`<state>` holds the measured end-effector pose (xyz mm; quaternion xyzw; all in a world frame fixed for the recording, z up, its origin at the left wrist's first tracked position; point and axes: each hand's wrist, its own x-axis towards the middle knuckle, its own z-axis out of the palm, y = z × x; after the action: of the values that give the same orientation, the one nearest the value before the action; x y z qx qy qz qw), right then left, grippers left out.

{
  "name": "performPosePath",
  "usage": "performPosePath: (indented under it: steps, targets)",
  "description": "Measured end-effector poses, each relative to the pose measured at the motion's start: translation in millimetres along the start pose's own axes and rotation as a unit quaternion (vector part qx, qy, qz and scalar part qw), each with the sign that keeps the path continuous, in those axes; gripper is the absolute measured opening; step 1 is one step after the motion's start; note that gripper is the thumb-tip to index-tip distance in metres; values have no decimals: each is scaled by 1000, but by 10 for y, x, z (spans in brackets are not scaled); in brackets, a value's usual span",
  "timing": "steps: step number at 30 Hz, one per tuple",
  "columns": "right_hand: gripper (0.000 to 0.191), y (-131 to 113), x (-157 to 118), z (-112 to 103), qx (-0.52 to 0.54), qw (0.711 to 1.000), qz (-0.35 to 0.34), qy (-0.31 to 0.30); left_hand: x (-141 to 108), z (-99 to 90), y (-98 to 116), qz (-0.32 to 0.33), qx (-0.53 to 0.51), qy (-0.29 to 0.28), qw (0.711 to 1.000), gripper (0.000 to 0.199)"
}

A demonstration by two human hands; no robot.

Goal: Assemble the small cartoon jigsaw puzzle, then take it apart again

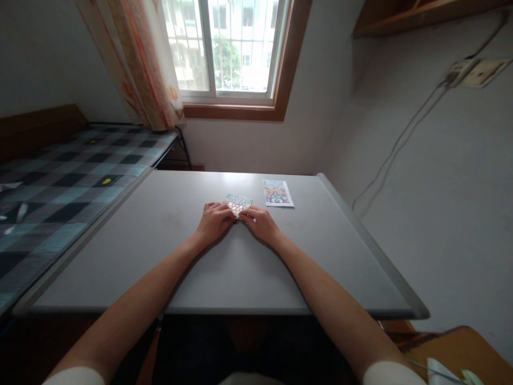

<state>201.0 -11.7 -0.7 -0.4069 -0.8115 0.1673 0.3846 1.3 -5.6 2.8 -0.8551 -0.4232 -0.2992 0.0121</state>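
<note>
Seemingly almost whole, the patterned square point(239, 200) sits on the bench point(240, 272), left hand point(217, 220) and right hand point(260, 221) at its near edge, though whether either grip pinches it, or what remains unfinished, I cannot tell.

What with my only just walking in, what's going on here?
A person's left hand and right hand are both at the near edge of a small patterned sheet, perhaps a jigsaw, on the pale table. Whether either hand pinches anything is too small to tell. A printed picture card lies apart, beyond the right hand.
</note>
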Motion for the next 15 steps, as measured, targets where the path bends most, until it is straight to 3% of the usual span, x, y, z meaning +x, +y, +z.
performPosePath:
  steps: [7, 15]
  targets:
    - [15, 33, 3, 33, 21, 999, 19, 16, -5, 23, -13, 36, -23, -20, 999, 10]
    - [15, -31, 3, -1, 44, 999, 8, -1, 10, 6, -24, -41, -22, 11, 999, 3]
